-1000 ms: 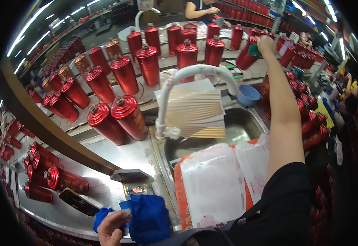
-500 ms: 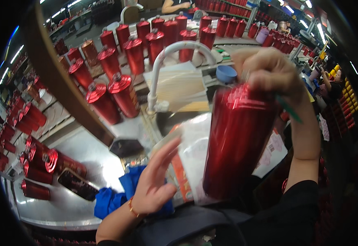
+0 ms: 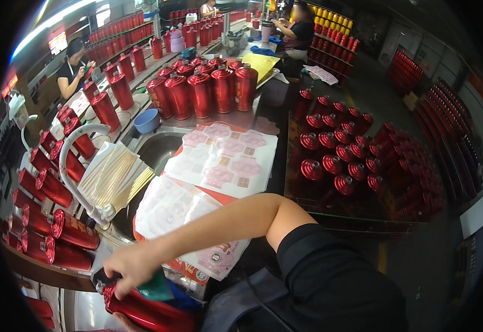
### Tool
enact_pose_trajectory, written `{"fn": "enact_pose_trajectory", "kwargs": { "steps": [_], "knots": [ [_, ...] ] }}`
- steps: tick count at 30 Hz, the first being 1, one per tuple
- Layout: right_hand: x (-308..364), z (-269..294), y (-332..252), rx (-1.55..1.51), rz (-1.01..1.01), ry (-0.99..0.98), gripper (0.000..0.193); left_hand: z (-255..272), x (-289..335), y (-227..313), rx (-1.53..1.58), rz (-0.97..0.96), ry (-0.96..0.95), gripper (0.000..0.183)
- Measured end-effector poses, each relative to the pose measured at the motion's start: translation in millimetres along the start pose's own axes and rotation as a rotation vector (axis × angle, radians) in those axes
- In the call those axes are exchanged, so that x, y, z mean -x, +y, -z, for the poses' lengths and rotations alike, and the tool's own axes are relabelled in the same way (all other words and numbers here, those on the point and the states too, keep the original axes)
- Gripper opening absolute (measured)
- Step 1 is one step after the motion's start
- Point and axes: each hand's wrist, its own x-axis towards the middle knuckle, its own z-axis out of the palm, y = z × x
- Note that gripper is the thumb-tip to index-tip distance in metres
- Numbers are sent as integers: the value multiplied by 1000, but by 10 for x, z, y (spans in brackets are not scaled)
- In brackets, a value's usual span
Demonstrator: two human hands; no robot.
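A glossy red bottle (image 3: 147, 312) with a stepped shoulder and narrow neck lies tilted at the lower left, its neck pointing left. My right hand (image 3: 133, 268) reaches across to the left, fingers curled against the shoulder near the neck. Of my left hand (image 3: 124, 321) only a small part shows, under the bottle's side; the rest is hidden. Below my right wrist is a green flat thing (image 3: 158, 288), whose kind I cannot make out. Blue cloth (image 3: 185, 300) lies beside it.
Printed sheets (image 3: 230, 160) cover the worktop by a sink (image 3: 161, 149) with a white curved tap (image 3: 67, 166). Thin pale sticks (image 3: 114, 177) lie on paper. A blue bowl (image 3: 146, 120) and several red bottles (image 3: 200, 91) stand beyond. More bottles (image 3: 335, 144) crowd the right; co-workers (image 3: 75, 66) sit farther off.
The view has swung right. The red bottle has gone from upright in front of me to tilted at the lower left. My left hand, open before, is now mostly hidden under it.
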Motion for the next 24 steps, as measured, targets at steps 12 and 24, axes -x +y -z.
{"fn": "enact_pose_trajectory", "kwargs": {
  "steps": [12, 24],
  "knots": [
    [1, -444, 214, -202, -241, -131, 120, 185, -160, -26, 74, 28, -83, 63],
    [-55, -447, 219, -498, -242, -305, 101, 337, -24, -24, 135, 50, -11, 54]
  ]
}}
